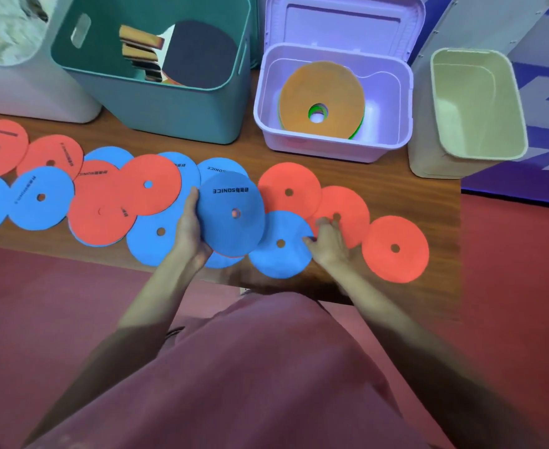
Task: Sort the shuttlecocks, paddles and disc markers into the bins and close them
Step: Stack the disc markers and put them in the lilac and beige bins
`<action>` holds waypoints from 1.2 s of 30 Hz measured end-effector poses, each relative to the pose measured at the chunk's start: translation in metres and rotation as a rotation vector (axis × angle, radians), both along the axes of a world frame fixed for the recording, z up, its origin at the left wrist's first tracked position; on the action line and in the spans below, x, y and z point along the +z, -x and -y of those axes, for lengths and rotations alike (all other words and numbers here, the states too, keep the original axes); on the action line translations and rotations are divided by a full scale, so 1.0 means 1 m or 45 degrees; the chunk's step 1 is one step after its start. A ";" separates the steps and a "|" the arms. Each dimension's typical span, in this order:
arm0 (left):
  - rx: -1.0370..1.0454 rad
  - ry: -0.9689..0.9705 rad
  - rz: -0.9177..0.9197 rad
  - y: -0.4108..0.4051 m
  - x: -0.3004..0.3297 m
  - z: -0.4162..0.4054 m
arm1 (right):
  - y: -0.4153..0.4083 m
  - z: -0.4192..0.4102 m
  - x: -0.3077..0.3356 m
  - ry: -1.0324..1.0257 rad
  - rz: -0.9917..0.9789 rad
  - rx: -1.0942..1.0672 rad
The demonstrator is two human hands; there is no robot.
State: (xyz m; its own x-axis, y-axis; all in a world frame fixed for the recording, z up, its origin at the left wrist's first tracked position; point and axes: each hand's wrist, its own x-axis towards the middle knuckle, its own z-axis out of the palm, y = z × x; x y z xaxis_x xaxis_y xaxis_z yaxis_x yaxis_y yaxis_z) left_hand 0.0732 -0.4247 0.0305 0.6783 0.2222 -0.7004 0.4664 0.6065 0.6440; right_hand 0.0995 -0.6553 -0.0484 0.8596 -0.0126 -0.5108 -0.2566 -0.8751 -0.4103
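Left hand [190,233] grasping a raised blue disc marker [231,213] by its left edge. Right hand [330,243], fingers loosely spread, touching a flat blue disc [279,246] just right of it.

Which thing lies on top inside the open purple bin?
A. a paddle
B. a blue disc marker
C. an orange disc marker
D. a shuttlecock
C: in the purple bin, whose lid stands open, an orange disc marker lies on top, with a green edge showing under it; the paddles are in the teal bin.
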 end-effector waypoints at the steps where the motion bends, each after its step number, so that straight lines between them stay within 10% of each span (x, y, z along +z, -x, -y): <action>1: 0.024 -0.006 0.002 0.002 0.000 -0.006 | 0.002 -0.004 0.000 0.050 -0.026 0.020; 15: 0.122 0.022 0.001 0.001 -0.004 -0.050 | -0.021 0.002 -0.001 -0.201 -0.135 0.191; 19: 0.104 0.055 0.043 -0.010 0.001 -0.049 | -0.033 0.011 0.037 -0.247 0.209 0.299; 26: -0.022 0.134 0.082 -0.030 0.010 -0.040 | -0.043 -0.030 0.103 -1.275 0.233 -0.157; 36: -0.216 0.281 0.006 -0.042 0.010 -0.043 | -0.036 -0.089 0.055 -1.036 0.276 -0.207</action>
